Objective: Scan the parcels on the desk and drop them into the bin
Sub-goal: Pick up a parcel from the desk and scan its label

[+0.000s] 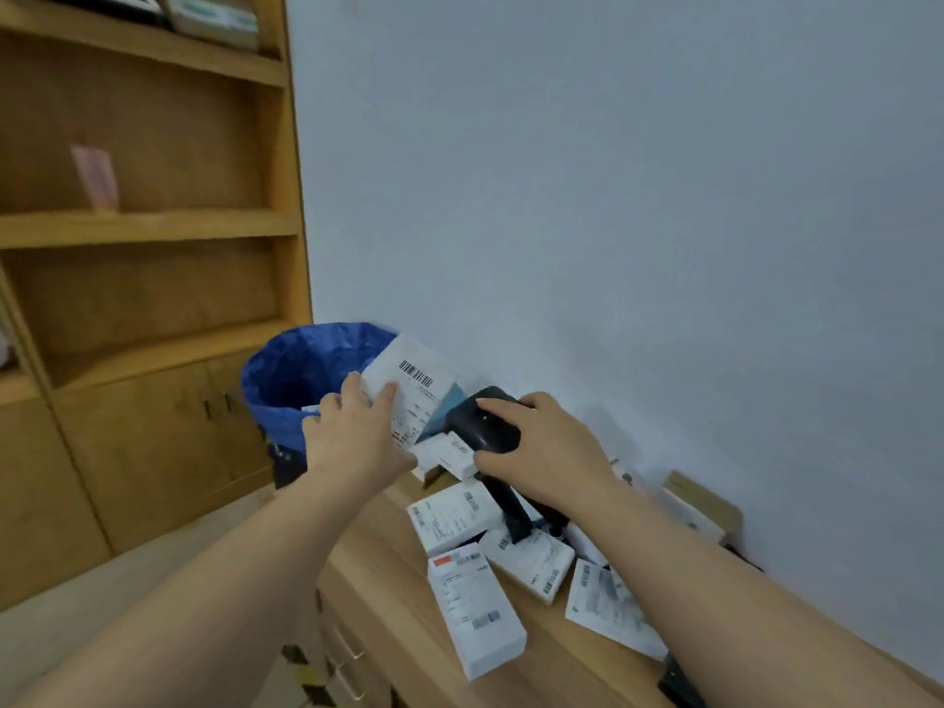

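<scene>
My left hand (352, 436) holds a white parcel (416, 385) with a barcode label, lifted at the desk's far end beside the bin's rim. My right hand (541, 442) grips a black handheld scanner (482, 424), its head pointing toward that parcel. The bin (301, 370), lined with a blue bag, stands on the floor past the desk's end. Several white labelled parcels (475, 605) lie scattered on the wooden desk (388, 569) under and in front of my arms. Some white shows inside the bin.
A wooden shelf unit with cabinet doors (153, 442) stands left of the bin. A pale wall (613, 196) runs along the desk's right side. A small cardboard box (705, 503) sits against the wall. Desk drawers (347, 651) face the floor below.
</scene>
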